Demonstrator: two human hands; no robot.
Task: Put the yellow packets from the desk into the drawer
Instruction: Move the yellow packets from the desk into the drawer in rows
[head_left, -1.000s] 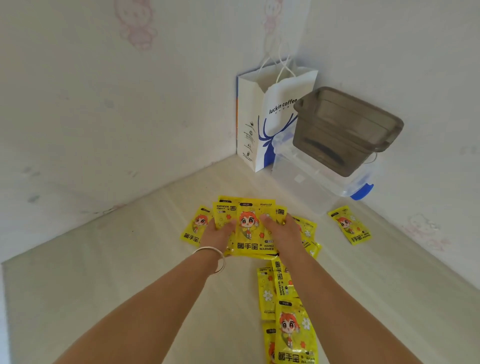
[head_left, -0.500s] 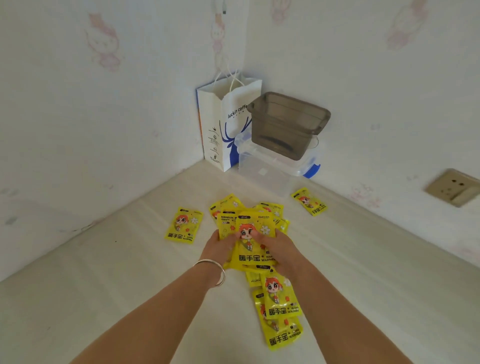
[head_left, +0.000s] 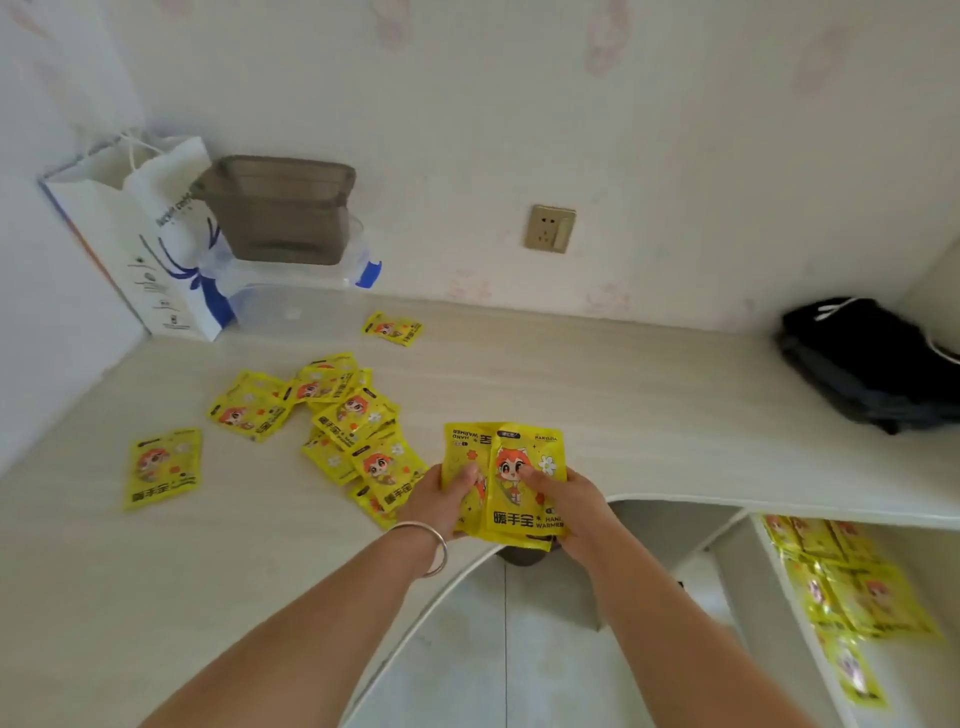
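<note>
Both hands are holding a small stack of yellow packets (head_left: 511, 483) at the centre of the frame, over the curved front edge of the tabletop (head_left: 649, 415). The left hand (head_left: 441, 499) and right hand (head_left: 569, 501) are each pinching a side of the stack, thumbs pressing on the front. The top packet is showing a cartoon girl, Chinese characters and "HAND WARMER". More loose packets (head_left: 348, 415) are lying scattered left of centre on the pale wood-grain tabletop. The open drawer (head_left: 779, 597) at lower right is holding blurred yellow packets. At upper left a white paper bag (head_left: 130, 249), possibly reading "luckin coffee", is standing by a grey bin (head_left: 280, 208) on a clear box. A wall socket (head_left: 549, 228) is sitting on the wallpaper; a black bag (head_left: 872, 358) is cut off at right.
</note>
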